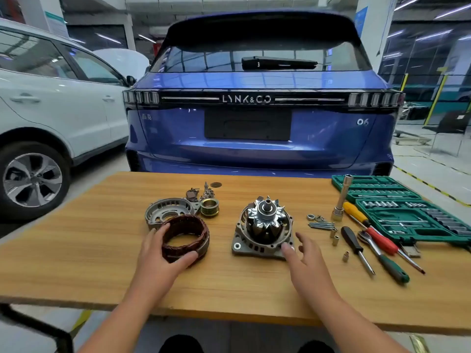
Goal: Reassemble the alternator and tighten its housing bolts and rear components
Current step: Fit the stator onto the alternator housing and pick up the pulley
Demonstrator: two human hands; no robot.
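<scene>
Wooden table (102,263) in a garage, blue car (260,123) beyond the far edge, white car (51,98) to the far left.

Left hand (158,256) curled round the stator (185,238), thumb on the near rim, fingers on the left side; stator flat on the table, left of centre. Touching its far-left side: rear housing (167,210), empty, lying flat. Just right of that housing: pulley (209,207). Farther back: small parts (201,192), too small to identify.

Right hand (303,253) open, fingers spread, holding nothing; fingertips at the near-right corner of the front housing (254,247), contact not certain. Rotor (265,220) upright in that housing, shaft pointing up, at table centre.

Right of the rotor: long bolts (322,225) lying together, with nuts and spacers near. Farther right: upright socket extension (341,200), black screwdriver (356,249), ratchet (382,256), red screwdriver (390,245), yellow-handled screwdriver (355,212). Far right: green socket set (407,212), open, sockets seated in the tray.
</scene>
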